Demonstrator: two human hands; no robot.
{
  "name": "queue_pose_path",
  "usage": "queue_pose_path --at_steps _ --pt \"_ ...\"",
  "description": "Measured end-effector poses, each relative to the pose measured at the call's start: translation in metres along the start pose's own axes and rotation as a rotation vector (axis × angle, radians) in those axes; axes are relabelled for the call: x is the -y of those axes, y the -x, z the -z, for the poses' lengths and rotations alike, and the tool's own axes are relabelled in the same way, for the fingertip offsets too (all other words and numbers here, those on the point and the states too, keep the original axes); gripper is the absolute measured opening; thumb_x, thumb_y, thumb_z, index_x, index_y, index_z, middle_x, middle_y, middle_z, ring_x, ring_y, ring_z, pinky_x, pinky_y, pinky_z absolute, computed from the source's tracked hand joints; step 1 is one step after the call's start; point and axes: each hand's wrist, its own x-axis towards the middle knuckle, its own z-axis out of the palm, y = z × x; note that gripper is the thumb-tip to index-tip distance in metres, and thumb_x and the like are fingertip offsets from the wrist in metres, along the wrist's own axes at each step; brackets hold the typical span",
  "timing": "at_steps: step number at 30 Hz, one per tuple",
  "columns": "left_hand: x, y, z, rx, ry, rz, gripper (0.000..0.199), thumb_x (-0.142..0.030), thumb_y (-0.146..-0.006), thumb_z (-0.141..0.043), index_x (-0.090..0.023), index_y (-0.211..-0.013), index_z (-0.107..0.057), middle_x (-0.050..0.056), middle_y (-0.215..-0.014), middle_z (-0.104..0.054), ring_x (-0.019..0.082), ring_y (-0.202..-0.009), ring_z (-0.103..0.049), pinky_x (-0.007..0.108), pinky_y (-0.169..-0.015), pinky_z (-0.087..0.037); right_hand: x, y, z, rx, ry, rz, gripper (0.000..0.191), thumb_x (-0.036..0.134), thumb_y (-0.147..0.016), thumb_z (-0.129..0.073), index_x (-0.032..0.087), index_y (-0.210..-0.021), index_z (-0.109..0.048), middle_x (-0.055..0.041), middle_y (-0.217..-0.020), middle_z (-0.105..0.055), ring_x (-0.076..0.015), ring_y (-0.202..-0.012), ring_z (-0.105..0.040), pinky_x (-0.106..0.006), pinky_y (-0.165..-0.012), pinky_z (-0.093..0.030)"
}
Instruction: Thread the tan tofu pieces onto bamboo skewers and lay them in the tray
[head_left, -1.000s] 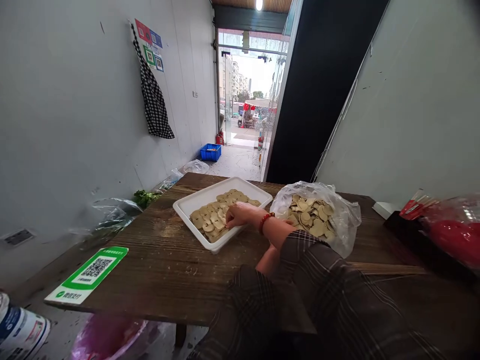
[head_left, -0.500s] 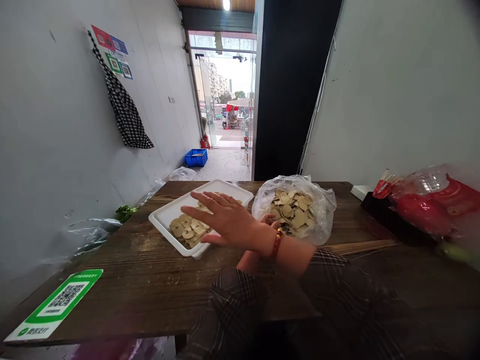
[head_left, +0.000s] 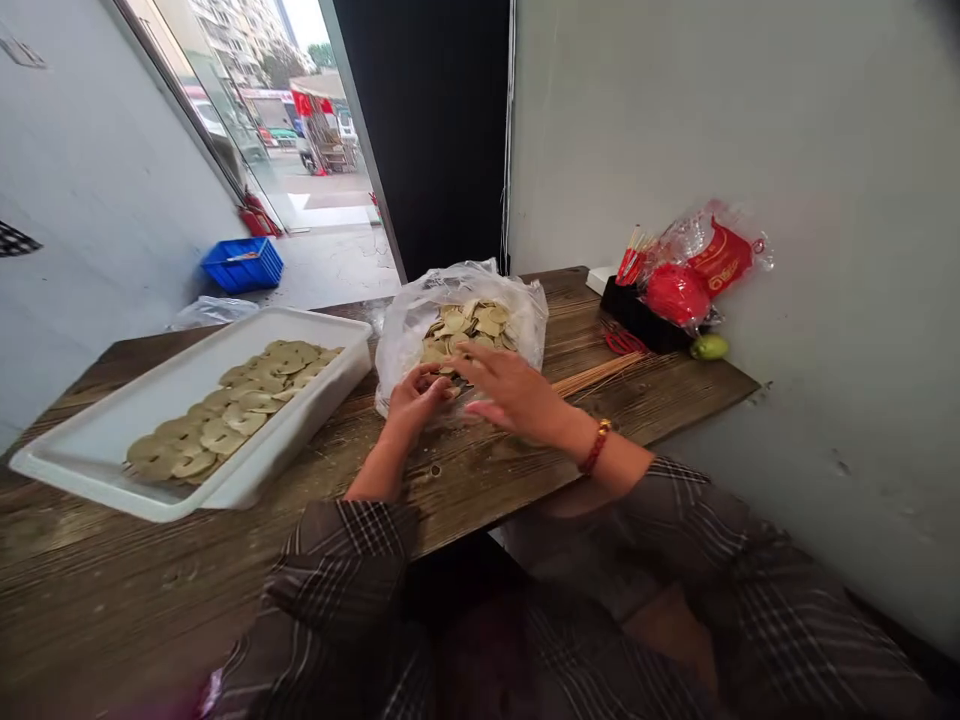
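Note:
My left hand is at the near edge of a clear plastic bag, fingers curled, with a pale piece by the fingertips that looks like one of the slices. The opened bag holds a heap of thin, round, beige slices. Over the bag's front edge, my right hand has its fingers stretched toward the left hand, thumb apart, with nothing visible in it. To the left, a white plastic tub contains overlapping slices, several with a hole or slit in the middle.
Thin wooden skewers lie on the wooden table, right of the bag. Farther right are a black box with red packets, red bands and a green fruit. A blue crate stands on the floor beyond.
My view has turned right and down. My right hand, stretched over the white tub before, is now at the bag beside my left hand.

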Motion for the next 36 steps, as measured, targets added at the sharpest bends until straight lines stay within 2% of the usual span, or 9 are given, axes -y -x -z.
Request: queue_pose_path --at_steps 4,9,12,16,22,24,28,33,36 --pt "-0.001 -0.002 0.005 -0.013 0.015 0.045 0.057 -0.047 -0.064 -0.079 -0.015 -0.108 -0.061 0.003 -0.081 -0.071 0.014 -0.067 -0.067 0.029 -0.071 -0.052 -0.054 0.067 -0.003 0.059 -0.031 -0.243 0.056 0.034 -0.097 -0.051 0.018 -0.149 -0.036 -0.0167 -0.142 -0.052 -0.028 -0.131 -0.049 -0.049 -0.105 -0.043" --pt "0.001 0.001 0.005 0.006 -0.032 0.035 0.058 -0.046 -0.064 -0.079 -0.015 -0.109 -0.06 0.002 -0.081 -0.07 0.015 -0.071 -0.067 0.029 -0.074 -0.051 -0.087 0.117 -0.003 0.284 0.017 -0.285 0.06 0.041 -0.096 -0.052 0.021 -0.151 -0.037 -0.0148 -0.15 -0.046 -0.0291 -0.137 -0.042 -0.05 -0.11 -0.035" --pt "0.002 0.002 0.006 0.017 -0.079 0.038 0.059 -0.045 -0.064 -0.078 -0.014 -0.11 -0.059 0.002 -0.083 -0.071 0.015 -0.073 -0.067 0.028 -0.075 -0.051 -0.094 0.126 -0.008 0.299 -0.013 -0.279 0.048 0.035 -0.098 -0.05 0.022 -0.143 -0.048 -0.0137 -0.139 -0.055 -0.0265 -0.128 -0.048 -0.046 -0.105 -0.039" --pt "0.004 0.002 0.007 0.007 -0.125 0.008 0.054 -0.042 -0.067 -0.075 -0.013 -0.11 -0.06 0.004 -0.083 -0.071 0.016 -0.074 -0.068 0.029 -0.076 -0.052 -0.096 0.126 -0.012 0.241 -0.046 -0.298 0.025 0.028 -0.097 -0.051 0.02 -0.117 -0.065 -0.0109 -0.114 -0.063 -0.0231 -0.105 -0.056 -0.037 -0.092 -0.041" --pt "0.002 0.006 -0.007 -0.267 -0.353 -0.202 0.036 -0.039 -0.079 -0.062 -0.014 -0.104 -0.063 0.005 -0.087 -0.069 0.016 -0.073 -0.065 0.03 -0.074 -0.052 -0.093 0.125 -0.012 0.194 -0.056 -0.284 0.014 0.021 -0.096 -0.05 0.019 -0.104 -0.062 -0.0081 -0.109 -0.064 -0.0223 -0.102 -0.054 -0.035 -0.093 -0.035" --pt "-0.003 0.012 -0.022 -0.273 -0.522 -0.316 0.029 -0.037 -0.084 -0.058 -0.015 -0.102 -0.065 0.006 -0.09 -0.069 0.017 -0.08 -0.064 0.03 -0.079 -0.05 -0.094 0.126 -0.014 0.19 -0.03 -0.29 0.015 0.022 -0.096 -0.049 0.019 -0.105 -0.061 -0.0081 -0.105 -0.064 -0.0228 -0.1 -0.053 -0.035 -0.092 -0.034" --pt "-0.016 0.033 -0.063 0.019 -0.781 -0.431 0.021 -0.032 -0.089 -0.052 -0.018 -0.097 -0.066 0.006 -0.09 -0.067 0.017 -0.082 -0.061 0.03 -0.081 -0.048 -0.093 0.128 -0.017 0.175 0.007 -0.281 0.016 0.021 -0.095 -0.051 0.019 -0.107 -0.061 -0.0085 -0.103 -0.064 -0.0235 -0.098 -0.053 -0.036 -0.091 -0.034" --pt "-0.03 0.051 -0.104 0.398 -1.061 -0.373 0.025 -0.041 -0.09 -0.057 -0.019 -0.09 -0.068 0.007 -0.092 -0.068 0.02 -0.087 -0.062 0.031 -0.079 -0.047 -0.095 0.132 -0.026 0.143 -0.006 -0.233 0.016 0.018 -0.095 -0.05 0.021 -0.106 -0.061 -0.0075 -0.102 -0.066 -0.0228 -0.097 -0.056 -0.036 -0.089 -0.038" --pt "-0.033 0.052 -0.115 0.424 -1.202 -0.341 0.026 -0.033 -0.095 -0.046 -0.02 -0.093 -0.069 0.008 -0.095 -0.069 0.021 -0.091 -0.063 0.032 -0.082 -0.047 -0.1 0.135 -0.034 0.129 -0.006 -0.206 0.018 0.018 -0.093 -0.051 0.023 -0.107 -0.062 -0.0071 -0.102 -0.067 -0.023 -0.096 -0.059 -0.036 -0.087 -0.039"
